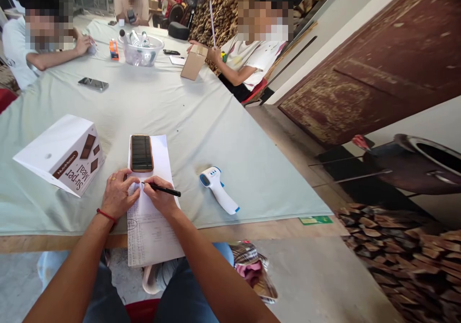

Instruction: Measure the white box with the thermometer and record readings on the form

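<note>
Both hands rest over white paper sheets (158, 234) that overhang the table's near edge. My right hand (160, 199) is closed around a black pen (167, 189), which points out to the right. Close beside it, my left hand (119, 191) has its thumb and forefinger bent together at the paper; what lies between them is too small to make out. Just beyond the fingers, a smartphone (141, 153) in an orange-brown case lies on the upper part of the paper. To the right lies a white and blue infrared thermometer (219, 189).
A white "Su-per Meal" box (61, 152) stands at left. Farther off are another phone (93, 83), a clear plastic basin (144, 54) holding bottles, an orange item (114, 49) and a cardboard box (194, 63). Several people sit around the cloth-covered table (245, 160). Firewood (396, 260) is stacked at right.
</note>
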`<state>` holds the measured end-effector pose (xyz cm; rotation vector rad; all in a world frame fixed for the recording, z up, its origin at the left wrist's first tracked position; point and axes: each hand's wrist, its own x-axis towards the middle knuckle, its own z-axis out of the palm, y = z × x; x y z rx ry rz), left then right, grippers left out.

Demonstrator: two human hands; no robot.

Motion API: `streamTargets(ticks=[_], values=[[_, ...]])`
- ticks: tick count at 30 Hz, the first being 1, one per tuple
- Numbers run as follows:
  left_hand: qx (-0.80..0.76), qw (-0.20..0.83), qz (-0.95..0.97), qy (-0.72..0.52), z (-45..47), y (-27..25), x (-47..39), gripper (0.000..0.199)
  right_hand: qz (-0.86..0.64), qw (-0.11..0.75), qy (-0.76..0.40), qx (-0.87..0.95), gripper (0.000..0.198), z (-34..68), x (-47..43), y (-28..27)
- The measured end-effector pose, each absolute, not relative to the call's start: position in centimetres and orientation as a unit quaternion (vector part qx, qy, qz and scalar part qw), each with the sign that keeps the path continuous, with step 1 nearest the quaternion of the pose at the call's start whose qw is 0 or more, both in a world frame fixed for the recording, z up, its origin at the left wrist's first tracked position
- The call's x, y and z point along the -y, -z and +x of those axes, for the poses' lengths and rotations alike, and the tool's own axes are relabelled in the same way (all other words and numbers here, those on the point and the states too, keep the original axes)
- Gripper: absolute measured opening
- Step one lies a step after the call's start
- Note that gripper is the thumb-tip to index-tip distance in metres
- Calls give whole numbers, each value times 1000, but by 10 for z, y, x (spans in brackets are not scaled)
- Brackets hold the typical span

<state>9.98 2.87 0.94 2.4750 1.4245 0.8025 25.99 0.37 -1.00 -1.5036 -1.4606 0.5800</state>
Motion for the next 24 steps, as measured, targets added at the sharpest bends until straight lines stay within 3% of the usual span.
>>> streamTargets(ticks=[24], values=[[-477,90,833,-266,99,-10,-29,17,-611,479,-239,583,20,261,-3,9]])
